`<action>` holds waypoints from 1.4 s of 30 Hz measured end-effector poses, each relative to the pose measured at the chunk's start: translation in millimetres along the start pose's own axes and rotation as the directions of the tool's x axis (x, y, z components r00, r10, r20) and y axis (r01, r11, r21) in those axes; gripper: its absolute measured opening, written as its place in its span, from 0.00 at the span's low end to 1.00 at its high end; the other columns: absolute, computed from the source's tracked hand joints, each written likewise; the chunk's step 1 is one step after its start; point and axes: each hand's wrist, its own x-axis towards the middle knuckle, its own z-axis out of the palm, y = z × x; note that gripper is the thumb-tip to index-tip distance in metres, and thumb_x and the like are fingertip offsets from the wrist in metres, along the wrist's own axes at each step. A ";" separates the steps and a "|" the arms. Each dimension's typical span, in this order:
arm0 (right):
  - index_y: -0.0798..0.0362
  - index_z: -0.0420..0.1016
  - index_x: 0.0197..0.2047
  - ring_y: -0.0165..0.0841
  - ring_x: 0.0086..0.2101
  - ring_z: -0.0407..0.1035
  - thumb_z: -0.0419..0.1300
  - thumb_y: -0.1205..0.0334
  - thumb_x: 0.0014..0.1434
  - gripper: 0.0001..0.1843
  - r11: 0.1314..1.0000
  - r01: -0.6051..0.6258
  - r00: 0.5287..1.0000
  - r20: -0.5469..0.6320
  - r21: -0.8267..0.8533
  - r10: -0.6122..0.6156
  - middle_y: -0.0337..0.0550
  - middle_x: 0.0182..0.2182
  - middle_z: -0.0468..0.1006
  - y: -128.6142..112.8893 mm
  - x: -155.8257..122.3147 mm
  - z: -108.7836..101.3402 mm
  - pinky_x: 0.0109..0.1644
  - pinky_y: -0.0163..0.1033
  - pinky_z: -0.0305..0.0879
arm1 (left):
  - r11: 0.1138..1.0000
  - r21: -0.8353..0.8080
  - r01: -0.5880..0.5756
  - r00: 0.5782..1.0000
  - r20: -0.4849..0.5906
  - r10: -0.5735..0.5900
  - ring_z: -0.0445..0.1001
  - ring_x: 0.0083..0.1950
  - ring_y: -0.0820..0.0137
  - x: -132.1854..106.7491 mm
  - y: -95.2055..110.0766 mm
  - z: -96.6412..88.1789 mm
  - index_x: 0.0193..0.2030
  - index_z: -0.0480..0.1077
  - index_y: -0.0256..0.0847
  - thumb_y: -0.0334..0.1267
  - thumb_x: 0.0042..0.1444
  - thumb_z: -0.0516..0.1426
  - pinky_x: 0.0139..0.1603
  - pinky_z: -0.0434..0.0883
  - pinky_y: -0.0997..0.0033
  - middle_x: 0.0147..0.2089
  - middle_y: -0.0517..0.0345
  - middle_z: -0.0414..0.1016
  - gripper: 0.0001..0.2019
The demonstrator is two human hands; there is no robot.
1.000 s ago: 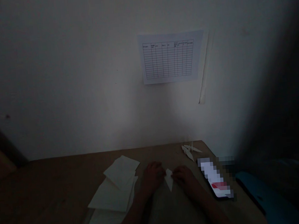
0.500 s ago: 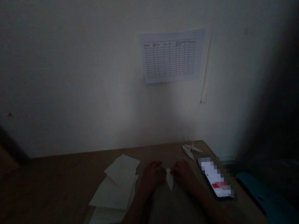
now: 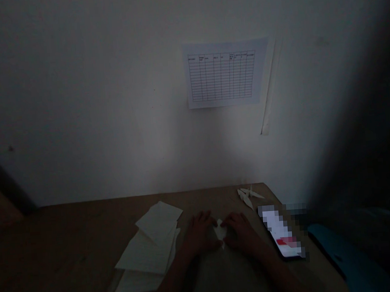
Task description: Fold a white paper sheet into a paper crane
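A small folded piece of white paper (image 3: 220, 231), kite-shaped with its narrow point toward me, lies on the table between my hands. My left hand (image 3: 203, 232) grips its left edge, thumb near the lower point and fingers by the top. On the opposite edge my right hand (image 3: 238, 232) holds it the same way, thumb low and fingertips high. The lower tip is partly covered by both thumbs. The picture is dark, so the fine folds cannot be made out.
Loose white paper sheets (image 3: 149, 251) overlap left of my left arm. Folded paper cranes (image 3: 247, 198) lie near the table's back right corner. A lit phone (image 3: 279, 233) rests right of my right hand. Beyond the table edge is a teal stool (image 3: 353, 259). A printed table sheet (image 3: 223, 75) hangs on the wall.
Both thumbs have come down toward the paper's lower point, and now cover part of it. The hands have spread along its edges; the paper stays in place.
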 end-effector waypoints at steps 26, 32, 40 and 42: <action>0.48 0.76 0.61 0.45 0.61 0.66 0.61 0.62 0.63 0.23 0.999 -0.037 0.989 -0.143 0.038 0.042 0.53 0.60 0.72 11.2 -0.2 18.7 0.68 0.51 0.61 | 1.000 -0.027 0.016 1.000 -0.020 -0.017 0.53 0.79 0.52 -1.7 -2.0 -8.9 0.57 0.77 0.52 0.43 0.62 0.63 0.78 0.49 0.42 0.77 0.55 0.62 0.17; 0.46 0.78 0.61 0.46 0.63 0.65 0.61 0.65 0.63 0.23 0.998 -0.057 0.977 -0.204 0.011 0.058 0.53 0.61 0.71 16.7 2.0 28.0 0.67 0.50 0.63 | 1.000 0.019 0.014 0.999 -0.029 -0.013 0.52 0.80 0.51 0.9 -3.7 -1.0 0.72 0.65 0.52 0.45 0.59 0.64 0.79 0.47 0.42 0.78 0.53 0.59 0.33; 0.45 0.80 0.60 0.47 0.63 0.65 0.64 0.65 0.62 0.23 0.998 -0.069 0.980 -0.184 0.006 0.069 0.53 0.62 0.71 17.0 4.3 26.3 0.69 0.52 0.61 | 0.998 0.034 0.052 0.998 0.021 -0.053 0.51 0.80 0.49 -1.5 9.4 -14.6 0.69 0.70 0.55 0.46 0.59 0.64 0.78 0.48 0.42 0.80 0.52 0.54 0.30; 0.44 0.80 0.60 0.47 0.63 0.65 0.64 0.65 0.61 0.23 0.997 -0.071 0.981 -0.182 0.005 0.070 0.53 0.62 0.72 17.1 4.7 26.3 0.69 0.52 0.61 | 0.998 0.030 0.061 0.998 0.016 -0.061 0.51 0.80 0.48 -2.2 10.8 -15.7 0.68 0.71 0.56 0.45 0.59 0.65 0.78 0.47 0.42 0.80 0.52 0.55 0.29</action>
